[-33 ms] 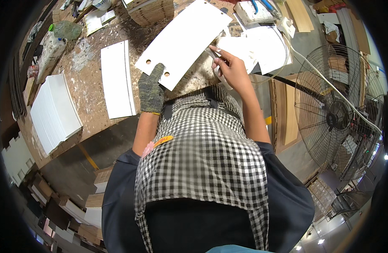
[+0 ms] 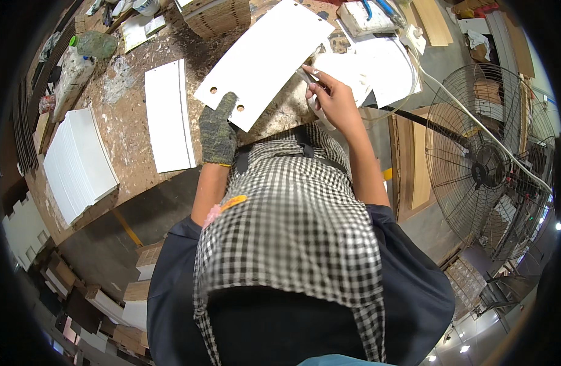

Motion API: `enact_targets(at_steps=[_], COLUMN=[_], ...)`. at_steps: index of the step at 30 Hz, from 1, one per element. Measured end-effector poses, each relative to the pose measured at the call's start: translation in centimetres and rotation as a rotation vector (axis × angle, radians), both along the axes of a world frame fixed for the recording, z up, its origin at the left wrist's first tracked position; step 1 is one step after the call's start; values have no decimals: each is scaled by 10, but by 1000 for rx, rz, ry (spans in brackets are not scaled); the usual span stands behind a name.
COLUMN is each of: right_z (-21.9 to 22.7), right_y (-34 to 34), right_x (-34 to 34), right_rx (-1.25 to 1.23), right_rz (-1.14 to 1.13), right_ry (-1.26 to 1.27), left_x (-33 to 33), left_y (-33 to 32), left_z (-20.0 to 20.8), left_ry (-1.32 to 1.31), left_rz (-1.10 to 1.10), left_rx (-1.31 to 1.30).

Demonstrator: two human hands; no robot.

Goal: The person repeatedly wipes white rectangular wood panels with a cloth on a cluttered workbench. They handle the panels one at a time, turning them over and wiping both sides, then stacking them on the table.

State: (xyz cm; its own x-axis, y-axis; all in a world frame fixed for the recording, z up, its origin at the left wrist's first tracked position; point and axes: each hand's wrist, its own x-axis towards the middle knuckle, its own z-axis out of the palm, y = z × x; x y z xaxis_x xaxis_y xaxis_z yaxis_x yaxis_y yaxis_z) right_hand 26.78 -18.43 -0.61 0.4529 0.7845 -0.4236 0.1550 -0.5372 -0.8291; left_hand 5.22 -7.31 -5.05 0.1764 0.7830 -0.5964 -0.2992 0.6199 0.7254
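A long white board (image 2: 265, 61) with two round holes near its near end lies slantwise before me. My left hand (image 2: 218, 131), in a dark grey knitted glove, grips the board's near end, fingers on its top face between the holes. At the board's right edge my bare right hand (image 2: 334, 100) is closed round a slim pale tool (image 2: 314, 102), whose kind I cannot make out. The tool's upper end and my index finger are at the edge. White sheet material (image 2: 344, 68) lies just beyond that hand.
On the stained workbench (image 2: 134, 155) lie a white panel (image 2: 169, 116) and a stack of curved white panels (image 2: 79, 161). A plastic bottle (image 2: 97, 46) lies at the far left. Blue-handled pliers (image 2: 384, 11) rest on a white block at the far right. A large fan (image 2: 485, 165) stands at the right.
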Motion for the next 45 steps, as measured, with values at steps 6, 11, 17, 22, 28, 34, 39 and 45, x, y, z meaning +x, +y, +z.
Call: enact_targets(at_steps=[6,11,17,22,28,34,39,45], right_z=[3,1,8,11,14,8,11,-1], right_y=[-2,-2,2,-1,-6,-6,-13,1], right_x=[-9,-14,-15,-26,-40,-44,-45,-45], right_rx=[-27,-9,-57,-50,-56,-76,-5,51], right_rz=[2,-11,-73,-41,-54,-80,-285,-221], right_ry=[-6,11,-21,16,30,-59,-27,-53], left_x=[-4,-3,-7,-15,-24,-21,-18,-25], left_y=[0,-1,3,14,22,23,20,25], left_z=[2,-3,-3,19,21,26,20,8], left_ry=[-31,-6,78,-81,-86,-158,-112,-108], left_rz=[-34,-26,-115,-195,-335,-319,-312,-379], left_rx=[-18,15,-12,-134,-190,-221,-154,-153])
